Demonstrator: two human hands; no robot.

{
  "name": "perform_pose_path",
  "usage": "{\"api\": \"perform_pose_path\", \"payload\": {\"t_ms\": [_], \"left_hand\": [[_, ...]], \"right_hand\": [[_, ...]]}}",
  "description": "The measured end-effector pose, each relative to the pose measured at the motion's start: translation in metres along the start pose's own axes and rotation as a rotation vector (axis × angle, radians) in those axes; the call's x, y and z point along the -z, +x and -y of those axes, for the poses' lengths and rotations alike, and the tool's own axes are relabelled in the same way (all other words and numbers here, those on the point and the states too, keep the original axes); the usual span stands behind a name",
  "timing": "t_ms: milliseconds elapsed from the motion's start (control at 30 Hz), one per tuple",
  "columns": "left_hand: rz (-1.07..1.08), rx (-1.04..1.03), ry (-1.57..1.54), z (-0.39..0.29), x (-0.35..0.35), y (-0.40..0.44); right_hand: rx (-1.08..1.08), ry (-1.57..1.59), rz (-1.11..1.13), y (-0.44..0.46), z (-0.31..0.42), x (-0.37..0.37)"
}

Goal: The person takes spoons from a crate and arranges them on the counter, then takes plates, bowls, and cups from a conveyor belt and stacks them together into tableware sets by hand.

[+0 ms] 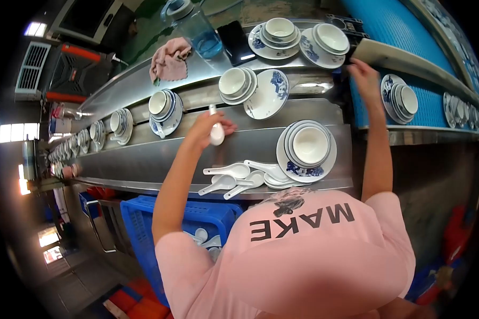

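Note:
My left hand [206, 128] grips a white spoon [216, 133] above the steel counter, close to a stack of small bowls on plates [234, 84]. A blue-patterned plate [266, 94] lies beside that stack. My right hand [366, 82] reaches out at the edge of the blue conveyor, fingers extended and apart with nothing visible in them. It is near a plate with stacked bowls [324, 45] and a pale guide board [404, 64]. Nearer my body are several loose white spoons [234, 170] and a taller stack of bowls on a blue-patterned plate [310, 146].
A row of bowl-and-plate sets [121, 123] runs down the left. At the back are a pink cloth [170, 59], a water jug [199, 34] and a dark phone [235, 42]. A blue crate [143, 212] with spoons stands below. Dish sets [400, 100] ride the blue belt [426, 87].

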State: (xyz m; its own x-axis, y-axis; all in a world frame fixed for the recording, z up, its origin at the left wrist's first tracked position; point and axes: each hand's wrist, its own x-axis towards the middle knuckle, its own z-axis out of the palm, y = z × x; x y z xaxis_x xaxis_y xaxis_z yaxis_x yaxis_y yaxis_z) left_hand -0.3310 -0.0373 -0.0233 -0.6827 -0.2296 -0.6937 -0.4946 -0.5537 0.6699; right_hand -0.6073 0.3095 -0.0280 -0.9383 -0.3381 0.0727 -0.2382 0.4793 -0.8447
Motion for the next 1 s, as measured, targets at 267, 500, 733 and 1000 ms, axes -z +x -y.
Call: {"api": "perform_pose_path", "payload": {"t_ms": [267,500,733,1000], "left_hand": [[-0.024,-0.075,0.048,0.022,-0.007,0.046],[-0.296,-0.405,0.259,0.004,0.072,0.057],[-0.651,-0.531,0.799,-0.023,0.135,0.045],[-0.742,-0.450,0.940,-0.007,0.119,0.014]], "right_hand": [[-0.489,-0.241,-0.036,-0.013,-0.072,0.168],[-0.284,0.126,0.025,-0.032,-0.060,0.132],[-0.096,0.490,0.239,-0.021,0.021,0.000],[0.249,-0.001,0.510,0.002,0.073,-0.123]]}}
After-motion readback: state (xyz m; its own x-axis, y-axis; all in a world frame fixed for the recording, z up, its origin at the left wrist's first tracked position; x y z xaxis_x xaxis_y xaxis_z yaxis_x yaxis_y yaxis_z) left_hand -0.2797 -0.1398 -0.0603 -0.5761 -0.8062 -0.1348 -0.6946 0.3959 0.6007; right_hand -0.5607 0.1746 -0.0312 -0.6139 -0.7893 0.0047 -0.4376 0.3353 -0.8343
